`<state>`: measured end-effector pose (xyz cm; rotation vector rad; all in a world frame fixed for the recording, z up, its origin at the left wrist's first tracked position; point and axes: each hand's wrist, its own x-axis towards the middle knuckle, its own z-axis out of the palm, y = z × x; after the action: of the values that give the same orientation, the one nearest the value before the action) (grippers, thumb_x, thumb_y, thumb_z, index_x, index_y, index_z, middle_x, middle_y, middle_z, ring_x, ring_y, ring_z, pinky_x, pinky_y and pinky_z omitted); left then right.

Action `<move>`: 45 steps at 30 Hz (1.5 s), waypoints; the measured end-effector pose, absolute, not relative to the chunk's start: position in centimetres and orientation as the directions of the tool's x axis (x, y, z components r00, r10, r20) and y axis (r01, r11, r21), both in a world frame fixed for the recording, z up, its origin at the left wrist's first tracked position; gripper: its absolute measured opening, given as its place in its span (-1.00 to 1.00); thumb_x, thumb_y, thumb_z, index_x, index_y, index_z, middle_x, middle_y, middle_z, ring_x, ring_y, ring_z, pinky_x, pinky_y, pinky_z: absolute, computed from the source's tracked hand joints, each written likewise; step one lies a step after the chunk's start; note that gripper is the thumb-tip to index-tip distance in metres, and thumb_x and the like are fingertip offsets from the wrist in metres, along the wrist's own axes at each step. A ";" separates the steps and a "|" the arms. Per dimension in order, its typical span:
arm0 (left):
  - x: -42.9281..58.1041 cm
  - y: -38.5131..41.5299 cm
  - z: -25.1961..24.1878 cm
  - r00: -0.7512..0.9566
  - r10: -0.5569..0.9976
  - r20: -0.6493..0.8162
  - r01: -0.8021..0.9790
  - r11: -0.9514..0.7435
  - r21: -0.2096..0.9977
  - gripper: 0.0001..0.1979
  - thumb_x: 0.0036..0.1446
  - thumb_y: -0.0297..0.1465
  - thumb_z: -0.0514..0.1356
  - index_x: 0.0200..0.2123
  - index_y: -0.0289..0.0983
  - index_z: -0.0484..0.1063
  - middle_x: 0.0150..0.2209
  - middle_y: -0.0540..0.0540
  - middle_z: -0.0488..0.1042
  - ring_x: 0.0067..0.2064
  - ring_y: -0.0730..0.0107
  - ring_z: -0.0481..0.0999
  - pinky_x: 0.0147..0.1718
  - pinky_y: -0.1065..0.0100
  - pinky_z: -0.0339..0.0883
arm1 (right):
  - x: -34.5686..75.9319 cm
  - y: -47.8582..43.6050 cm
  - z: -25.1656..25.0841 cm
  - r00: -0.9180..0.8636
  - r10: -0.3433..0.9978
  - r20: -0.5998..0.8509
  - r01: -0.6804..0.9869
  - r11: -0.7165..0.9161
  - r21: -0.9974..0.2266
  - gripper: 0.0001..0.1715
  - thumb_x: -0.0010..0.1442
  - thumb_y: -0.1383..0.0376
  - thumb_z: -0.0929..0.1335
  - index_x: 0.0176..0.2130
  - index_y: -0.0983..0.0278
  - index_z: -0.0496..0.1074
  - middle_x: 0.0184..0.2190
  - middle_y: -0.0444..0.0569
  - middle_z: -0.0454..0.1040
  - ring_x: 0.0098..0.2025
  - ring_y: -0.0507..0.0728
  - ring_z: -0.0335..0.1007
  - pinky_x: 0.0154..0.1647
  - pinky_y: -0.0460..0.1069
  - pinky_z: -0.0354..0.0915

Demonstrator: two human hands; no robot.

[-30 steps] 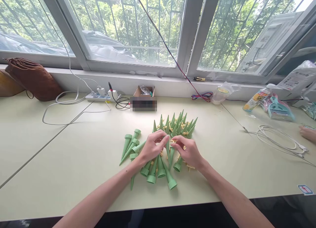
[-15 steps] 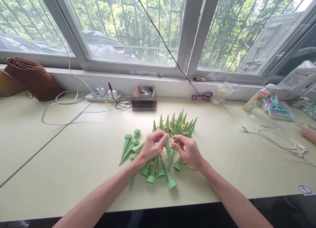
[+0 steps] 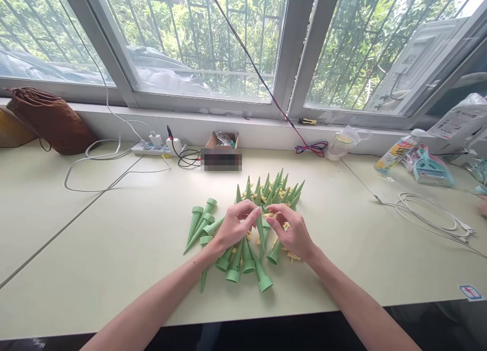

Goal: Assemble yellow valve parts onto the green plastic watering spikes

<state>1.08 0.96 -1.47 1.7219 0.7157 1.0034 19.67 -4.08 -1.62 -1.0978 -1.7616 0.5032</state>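
Observation:
Green plastic cone spikes [image 3: 243, 257] lie in a heap in the middle of the pale table [image 3: 114, 239], with a few more spikes [image 3: 200, 221] to the left and a bunch of spikes [image 3: 274, 191] with small yellow parts behind. My left hand [image 3: 234, 226] pinches a green spike near its tip. My right hand [image 3: 291, 232] pinches a small yellow part [image 3: 269, 215] right beside that spike. Both hands hover over the heap, fingertips almost meeting.
A power strip [image 3: 155, 147] with white cables, a small cardboard box [image 3: 221, 139] and a brown bag [image 3: 51, 120] sit along the window sill. A coiled white cable [image 3: 429, 214] and plastic packets [image 3: 429, 163] lie at the right. Another person's hand [image 3: 482, 204] shows at the right edge.
My right hand's fingers have shifted slightly left toward the spike. The other person's hand at the right has drawn back toward the edge. My left hand has barely moved.

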 end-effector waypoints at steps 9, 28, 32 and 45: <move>1.0 0.9 -1.4 0.494 0.819 0.291 0.014 -0.343 0.939 -0.71 0.30 -0.23 0.15 -0.33 -0.35 0.47 -0.32 -0.07 0.39 -0.47 0.50 0.45 -0.59 0.48 0.36 | 19.6 -4.1 -1.7 -0.128 0.844 0.521 0.465 0.515 -0.720 -0.79 0.34 0.23 0.31 -0.06 0.26 0.41 -0.33 -0.05 0.48 -0.53 0.00 0.27 -0.49 -0.06 0.30; 1.0 0.8 -1.5 0.539 0.782 0.313 -0.001 -0.371 0.929 -0.76 0.26 -0.24 0.19 -0.29 -0.31 0.47 -0.19 -0.12 0.35 -0.39 0.48 0.44 -0.56 0.48 0.44 | 19.8 -4.0 -1.9 -0.084 0.858 0.507 0.473 0.482 -0.738 -0.78 0.35 0.20 0.31 -0.09 0.26 0.44 -0.40 -0.06 0.49 -0.48 0.07 0.38 -0.46 -0.03 0.34; 1.0 0.8 -1.5 0.547 0.774 0.317 0.021 -0.392 0.920 -0.77 0.26 -0.25 0.18 -0.28 -0.31 0.48 -0.21 -0.12 0.36 -0.37 0.45 0.44 -0.54 0.47 0.44 | 19.9 -4.0 -1.9 -0.079 0.862 0.501 0.456 0.478 -0.751 -0.79 0.35 0.21 0.31 -0.10 0.27 0.45 -0.39 -0.03 0.52 -0.43 0.09 0.42 -0.42 -0.02 0.38; 1.1 0.8 -1.5 0.558 0.775 0.296 0.048 -0.387 0.921 -0.78 0.26 -0.23 0.18 -0.21 -0.28 0.45 -0.26 -0.08 0.39 -0.37 0.44 0.46 -0.53 0.47 0.45 | 19.9 -3.9 -2.0 -0.083 0.867 0.491 0.461 0.470 -0.752 -0.80 0.38 0.21 0.27 -0.18 0.24 0.45 -0.48 -0.09 0.48 -0.47 0.08 0.40 -0.42 -0.04 0.34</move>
<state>1.11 0.79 -1.50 1.8093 0.6777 0.9257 19.87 -3.91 -2.04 -1.1444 -1.7168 0.5068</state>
